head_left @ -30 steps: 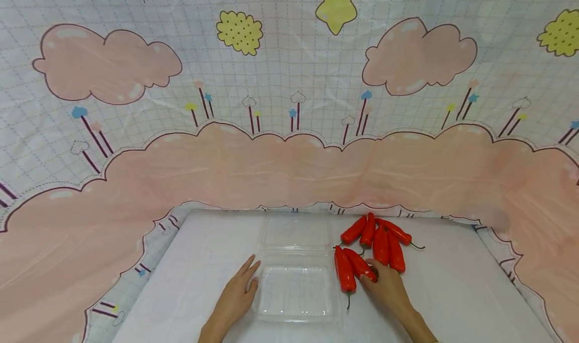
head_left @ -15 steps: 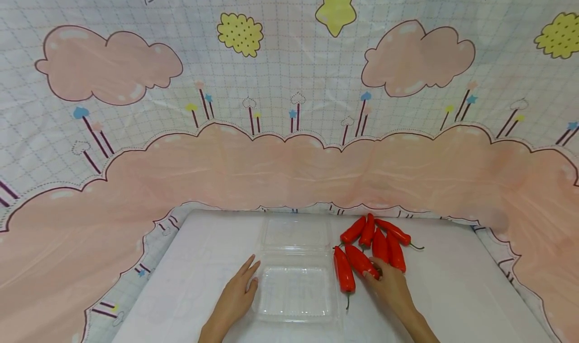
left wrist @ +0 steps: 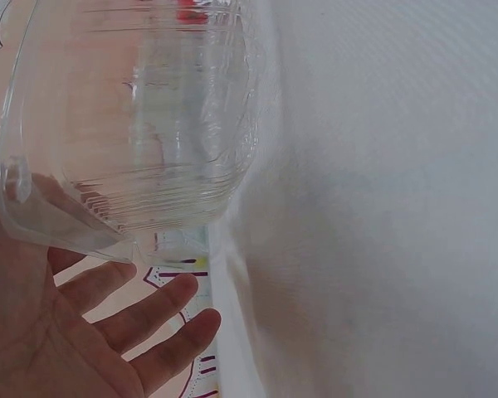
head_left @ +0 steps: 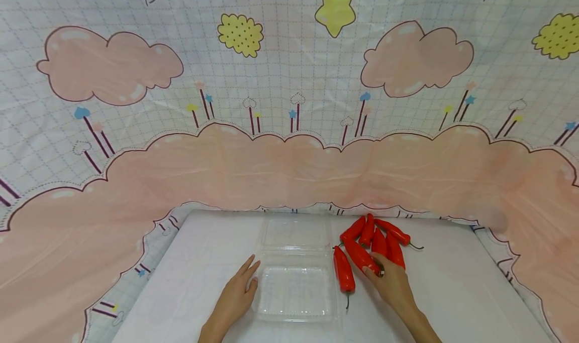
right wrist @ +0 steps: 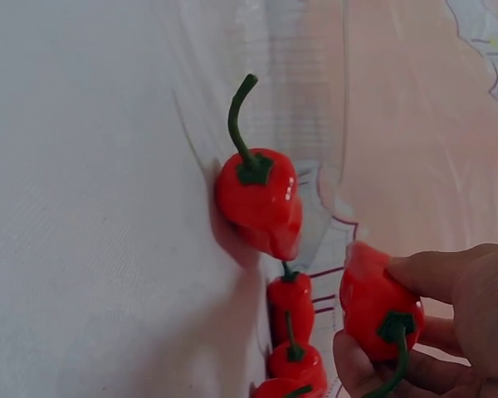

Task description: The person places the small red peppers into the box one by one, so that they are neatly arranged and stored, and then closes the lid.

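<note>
Cloud-printed cloth (head_left: 289,167) hangs behind a white tabletop (head_left: 181,282) bearing a clear plastic box (head_left: 296,293). Beside its left edge, the left hand (head_left: 237,295) has its fingers spread; right of it, the right hand (head_left: 392,285) grips a red pepper (head_left: 359,256) (six other peppers (head_left: 345,272) lie nearby).

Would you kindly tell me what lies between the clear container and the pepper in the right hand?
In the head view, another red pepper lies between them.

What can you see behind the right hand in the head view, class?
Two red chili peppers lie just beyond the right hand; their far parts show, but their near ends are covered.
</note>
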